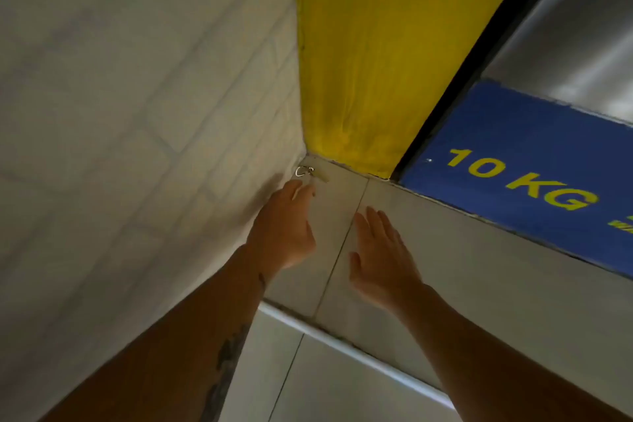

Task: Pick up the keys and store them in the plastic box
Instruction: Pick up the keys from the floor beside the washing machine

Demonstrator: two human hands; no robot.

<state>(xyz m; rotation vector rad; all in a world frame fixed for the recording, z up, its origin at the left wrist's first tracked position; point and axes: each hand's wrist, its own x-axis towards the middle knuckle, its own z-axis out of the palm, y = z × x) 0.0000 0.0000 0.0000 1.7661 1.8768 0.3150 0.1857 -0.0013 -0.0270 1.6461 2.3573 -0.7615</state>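
The keys (310, 174), a small metal ring with a pale tag, lie on the tiled floor in the corner where the white wall meets a yellow panel. My left hand (286, 233) stretches toward them, fingertips just short of the ring, fingers extended and holding nothing. My right hand (380, 257) hovers flat and open over the floor, to the right of the left hand and farther from the keys. No plastic box is in view.
A white brick-patterned wall (137, 113) rises on the left. The yellow panel (376, 62) stands behind the corner. A blue surface marked "10 KG" (520, 181) and a metal sheet (575, 44) lie right. A low step edge (342, 346) crosses the floor tiles.
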